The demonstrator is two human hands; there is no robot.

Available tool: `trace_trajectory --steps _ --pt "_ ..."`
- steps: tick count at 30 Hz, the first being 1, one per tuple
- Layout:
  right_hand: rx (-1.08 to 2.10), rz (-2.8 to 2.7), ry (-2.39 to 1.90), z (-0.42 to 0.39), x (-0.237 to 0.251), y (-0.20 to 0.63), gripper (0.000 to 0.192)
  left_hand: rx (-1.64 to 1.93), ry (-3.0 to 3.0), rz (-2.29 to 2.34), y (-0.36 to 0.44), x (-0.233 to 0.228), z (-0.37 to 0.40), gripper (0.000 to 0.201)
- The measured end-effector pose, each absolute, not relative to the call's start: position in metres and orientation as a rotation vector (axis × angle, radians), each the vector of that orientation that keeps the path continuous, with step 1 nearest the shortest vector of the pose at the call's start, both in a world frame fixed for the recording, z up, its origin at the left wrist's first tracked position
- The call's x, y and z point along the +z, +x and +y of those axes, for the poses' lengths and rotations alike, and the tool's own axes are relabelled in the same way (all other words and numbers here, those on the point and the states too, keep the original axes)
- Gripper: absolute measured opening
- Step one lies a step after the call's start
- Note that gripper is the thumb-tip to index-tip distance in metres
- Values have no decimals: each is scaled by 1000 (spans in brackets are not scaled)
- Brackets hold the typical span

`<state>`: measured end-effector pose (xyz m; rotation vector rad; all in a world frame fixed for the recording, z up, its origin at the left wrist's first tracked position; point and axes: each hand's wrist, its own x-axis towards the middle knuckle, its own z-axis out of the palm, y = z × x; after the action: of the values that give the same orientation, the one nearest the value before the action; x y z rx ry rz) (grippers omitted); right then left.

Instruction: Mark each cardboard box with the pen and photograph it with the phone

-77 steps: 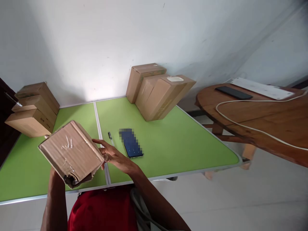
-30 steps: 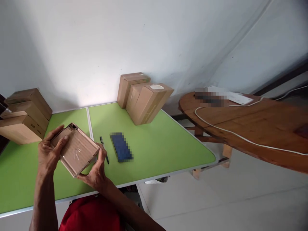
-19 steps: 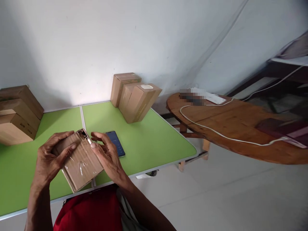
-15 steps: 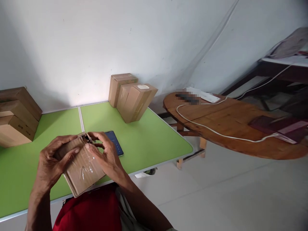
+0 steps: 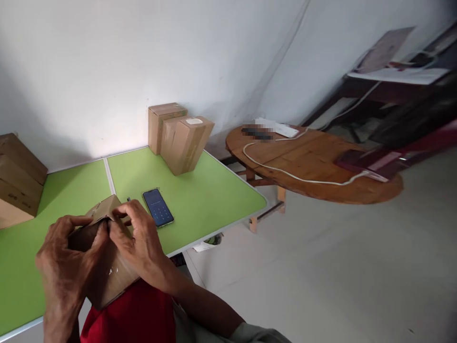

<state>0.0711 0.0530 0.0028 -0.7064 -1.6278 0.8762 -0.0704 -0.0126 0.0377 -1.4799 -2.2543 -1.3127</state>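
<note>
six boxes (image 5: 180, 143), one phone (image 5: 158, 214), two tables (image 5: 214, 200)

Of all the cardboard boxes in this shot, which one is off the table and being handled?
The taped box at the near table edge, gripped between the left hand and right hand. The boxes by the wall and the stack at far left rest untouched.

We see a small brown cardboard box (image 5: 103, 267), taped over with clear glossy film that catches the light on its lower face. It sits tilted, raised above the near edge of the green counter (image 5: 200, 200), its lower corner over the red clothing. At its top end a cardboard flap (image 5: 103, 209) stands folded up and open, its edges creased and worn.
</note>
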Motion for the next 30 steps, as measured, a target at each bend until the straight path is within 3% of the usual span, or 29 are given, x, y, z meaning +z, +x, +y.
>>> trace_trajectory --steps 7,13,21,24,30 --pt "644 -1690 -676 51 1 50 9 -1314 -1473 -2151 -80 31 -27 42" --pt "911 -1644 -606 69 -10 65 26 -1365 -1532 -2104 -80 35 -26 41" --pt "815 -2194 -1517 129 -53 98 22 -1463 -1414 -2155 -100 31 -19 45" --pt "905 -2268 -1607 126 -70 78 13 -1439 -1428 -2134 -99 30 -19 45" --pt "1044 -2186 -1652 127 -86 55 16 -1374 -1478 -2098 -96 30 -17 40"
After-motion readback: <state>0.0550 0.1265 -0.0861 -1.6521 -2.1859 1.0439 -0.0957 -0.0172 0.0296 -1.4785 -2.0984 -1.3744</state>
